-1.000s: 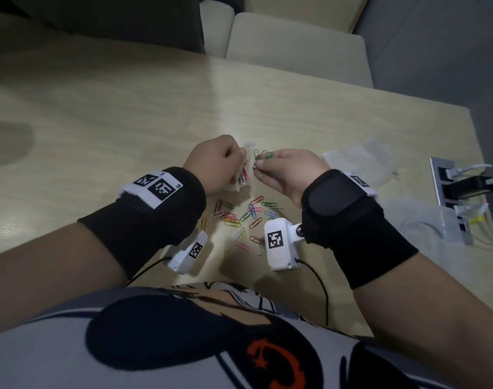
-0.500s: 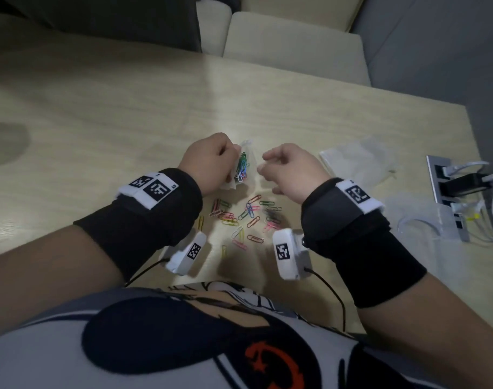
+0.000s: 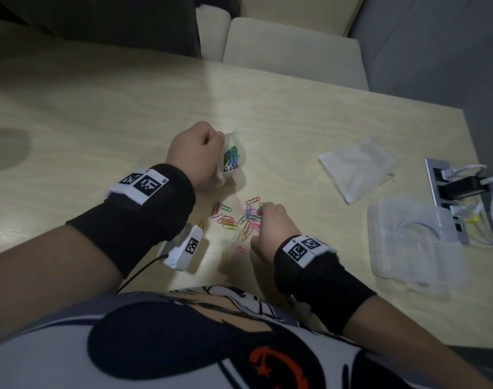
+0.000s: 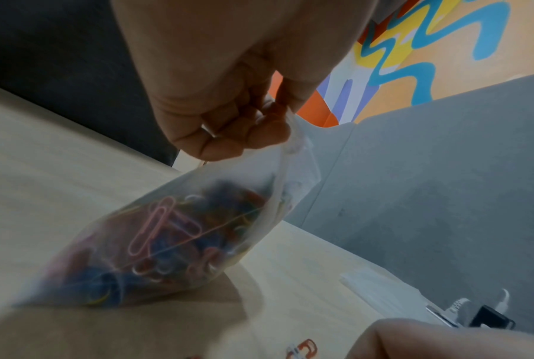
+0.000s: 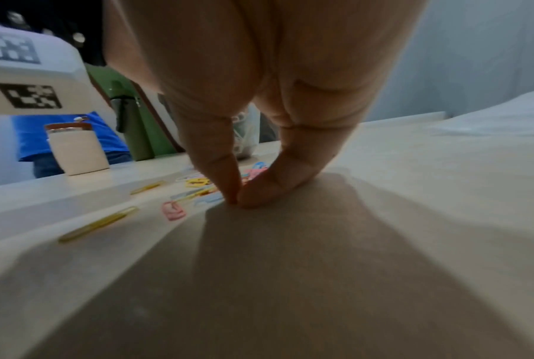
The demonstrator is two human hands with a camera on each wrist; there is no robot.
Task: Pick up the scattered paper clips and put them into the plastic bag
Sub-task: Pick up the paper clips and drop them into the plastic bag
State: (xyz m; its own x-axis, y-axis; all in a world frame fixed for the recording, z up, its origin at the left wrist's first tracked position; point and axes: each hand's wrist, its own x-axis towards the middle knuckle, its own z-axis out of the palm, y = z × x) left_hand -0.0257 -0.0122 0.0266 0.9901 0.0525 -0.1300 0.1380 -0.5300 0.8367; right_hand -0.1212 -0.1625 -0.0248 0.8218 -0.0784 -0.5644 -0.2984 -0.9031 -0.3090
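My left hand (image 3: 197, 153) grips the rim of a small clear plastic bag (image 3: 234, 164), which rests tilted on the table with its mouth open to the right. In the left wrist view my left hand (image 4: 228, 136) holds the bag (image 4: 167, 243) half full of coloured clips. Several loose paper clips (image 3: 228, 220) lie scattered near the table's front edge. My right hand (image 3: 259, 216) is down on that pile. In the right wrist view my right hand (image 5: 236, 201) has thumb and forefinger pinched together at the pile's near edge, beside the clips (image 5: 173, 211).
A light wooden table (image 3: 99, 122) carries flat empty bags (image 3: 354, 169) and a clear plastic case (image 3: 413, 240) on the right, beside a socket panel (image 3: 447, 189) with cables. Beige chairs (image 3: 290, 49) stand behind. A white cup (image 5: 75, 150) stands to the left.
My right hand has dropped from the bag's mouth, where it held green clips, down and toward me onto the loose pile. The left hand keeps the bag in place.
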